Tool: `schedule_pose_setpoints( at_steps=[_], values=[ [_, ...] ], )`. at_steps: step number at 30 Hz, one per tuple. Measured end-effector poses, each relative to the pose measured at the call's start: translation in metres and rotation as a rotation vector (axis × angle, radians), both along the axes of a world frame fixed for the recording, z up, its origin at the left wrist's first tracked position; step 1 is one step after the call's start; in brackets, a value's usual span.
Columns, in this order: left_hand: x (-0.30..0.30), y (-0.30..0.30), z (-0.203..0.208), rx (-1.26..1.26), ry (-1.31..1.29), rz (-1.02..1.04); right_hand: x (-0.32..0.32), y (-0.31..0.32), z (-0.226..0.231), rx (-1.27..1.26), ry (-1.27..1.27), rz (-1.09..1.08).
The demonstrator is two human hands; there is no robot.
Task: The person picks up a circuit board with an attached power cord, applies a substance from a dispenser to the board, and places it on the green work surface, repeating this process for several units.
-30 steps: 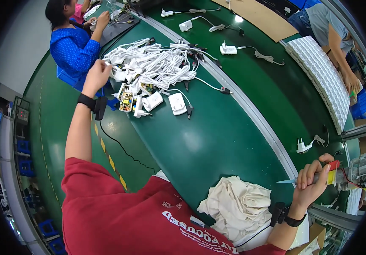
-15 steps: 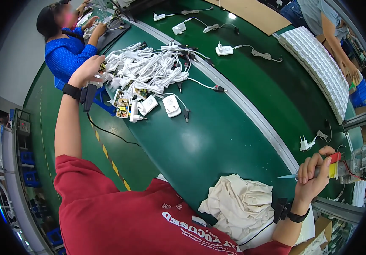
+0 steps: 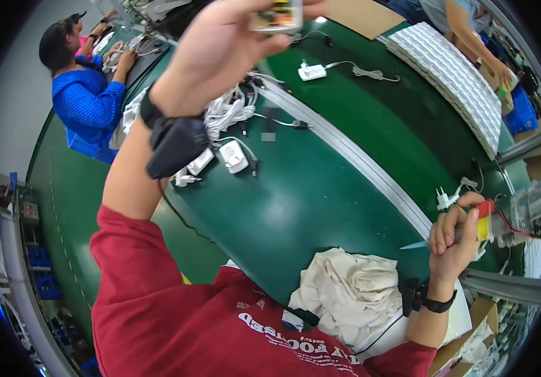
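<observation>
Raised in front of me, my left hand [image 3: 217,53] grips an opened power adapter [image 3: 276,19], its circuit parts showing; the top edge of the picture cuts it off. Beneath that arm lies a heap of white adapter cables [image 3: 227,113], partly hidden by my forearm. Beside the heap, a white power adapter [image 3: 234,157] rests on the green table. My right hand [image 3: 455,235] is closed around a tool with a tapered pale blue tip [image 3: 413,245] pointing left. Yellow and red parts of it show by my fingers, near a clear bottle-like container [image 3: 524,213].
A crumpled cream cloth [image 3: 352,295] lies at the table's near edge. Past a metal rail [image 3: 346,154], a white adapter [image 3: 312,71] and another plug [image 3: 444,198] sit on the green surface, with stacked white trays [image 3: 446,81]. One co-worker [image 3: 85,94] sits far left; another's arm reaches in at upper right.
My left hand has lifted from the heap, moving up and right, with the opened adapter in it. My right hand keeps its hold on the tool. The whole view has shifted slightly.
</observation>
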State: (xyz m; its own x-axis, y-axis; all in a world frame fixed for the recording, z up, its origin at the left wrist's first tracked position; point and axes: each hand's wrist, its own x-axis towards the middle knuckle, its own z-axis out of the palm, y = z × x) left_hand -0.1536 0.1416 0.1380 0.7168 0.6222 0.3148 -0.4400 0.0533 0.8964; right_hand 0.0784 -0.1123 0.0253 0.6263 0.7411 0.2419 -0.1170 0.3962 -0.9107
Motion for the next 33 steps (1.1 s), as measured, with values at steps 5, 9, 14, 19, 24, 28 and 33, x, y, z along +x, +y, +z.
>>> schedule_pose_setpoints(
  at_steps=[5,9,14,19,24,28,33],
  values=[
    [0.095,-0.02,-0.016,0.072,-0.004,-0.221,0.002,-0.001,-0.004,0.019,-0.081,0.068],
    [0.147,-0.077,-0.07,0.078,0.07,-0.283,0.005,-0.011,-0.004,0.006,-0.088,0.032],
    [0.162,-0.127,-0.183,-0.33,0.443,-0.462,0.014,-0.008,-0.002,-0.034,-0.099,-0.044],
    [0.141,-0.167,-0.212,-0.57,0.443,-0.682,0.026,-0.004,0.004,-0.056,-0.125,-0.09],
    [0.137,-0.17,-0.213,-0.502,0.367,-0.835,0.033,0.002,0.004,-0.048,-0.121,-0.095],
    [0.137,-0.167,-0.214,-0.503,0.302,-0.846,0.031,0.004,0.001,-0.044,-0.126,-0.065],
    [0.135,-0.167,-0.216,-0.513,0.279,-0.837,0.027,0.004,-0.002,0.036,-0.047,-0.012]
  ],
)
